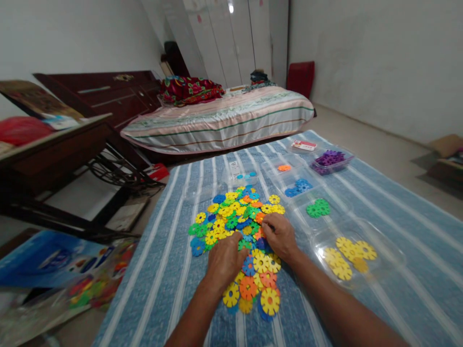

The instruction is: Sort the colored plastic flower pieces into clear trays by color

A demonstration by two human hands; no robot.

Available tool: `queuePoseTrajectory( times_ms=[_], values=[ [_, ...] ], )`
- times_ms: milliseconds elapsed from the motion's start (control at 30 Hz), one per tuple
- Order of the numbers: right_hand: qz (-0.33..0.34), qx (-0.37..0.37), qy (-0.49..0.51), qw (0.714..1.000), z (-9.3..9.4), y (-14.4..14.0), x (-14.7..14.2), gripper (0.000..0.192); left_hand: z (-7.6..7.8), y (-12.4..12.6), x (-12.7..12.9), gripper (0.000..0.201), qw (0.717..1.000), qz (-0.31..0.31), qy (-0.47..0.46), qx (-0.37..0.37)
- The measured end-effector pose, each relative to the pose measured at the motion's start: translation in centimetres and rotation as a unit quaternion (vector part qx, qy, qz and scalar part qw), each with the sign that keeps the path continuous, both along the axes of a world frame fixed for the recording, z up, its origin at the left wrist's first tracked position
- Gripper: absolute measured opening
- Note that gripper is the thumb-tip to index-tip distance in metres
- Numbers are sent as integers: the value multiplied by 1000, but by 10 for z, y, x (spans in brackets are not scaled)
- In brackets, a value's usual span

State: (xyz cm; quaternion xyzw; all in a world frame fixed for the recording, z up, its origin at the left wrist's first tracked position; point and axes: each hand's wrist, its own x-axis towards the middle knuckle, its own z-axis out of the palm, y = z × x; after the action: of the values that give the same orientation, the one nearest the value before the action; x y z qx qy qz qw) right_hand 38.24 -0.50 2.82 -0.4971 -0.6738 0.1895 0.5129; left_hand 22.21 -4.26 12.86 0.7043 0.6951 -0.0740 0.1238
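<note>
A loose heap of flower-shaped plastic discs (222, 212), in yellow, green, blue and orange, lies on a striped blue cloth. My left hand (224, 259) rests low over the near part of the heap. Its thumb and index finger are apart, with a green disc (244, 245) showing between them. At the heap's right side, my right hand (281, 236) is closed, fingers curled down beside orange discs (259, 218). What its fingertips hold, if anything, is hidden. More discs, such as a yellow one (270, 301), lie nearer me, between my forearms.
On the right stand clear plastic containers with yellow discs (349, 255), green discs (318, 207), blue discs (298, 187), an orange disc (284, 167) and purple discs (328, 160). Light blue discs (246, 176) sit in another behind the heap. A bed (224, 123) stands beyond.
</note>
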Motion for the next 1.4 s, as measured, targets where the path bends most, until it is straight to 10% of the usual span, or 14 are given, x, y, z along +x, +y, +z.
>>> queuePoseTrajectory(
  times_ms=[367,633,1000,1400],
  values=[
    [-7,-3,-11,1000,-2,1,-1,16,15,21,2,6,951,36,-307,26],
    [-39,-12,-5,999,1,-1,-4,20,54,47,79,30,825,9,-561,-66],
    [-7,-10,-2,1000,0,1,-2,16,6,29,11,15,976,-55,-199,70],
    [-5,-12,-11,1000,-2,1,1,17,6,5,0,10,994,-44,-94,19]
  ],
)
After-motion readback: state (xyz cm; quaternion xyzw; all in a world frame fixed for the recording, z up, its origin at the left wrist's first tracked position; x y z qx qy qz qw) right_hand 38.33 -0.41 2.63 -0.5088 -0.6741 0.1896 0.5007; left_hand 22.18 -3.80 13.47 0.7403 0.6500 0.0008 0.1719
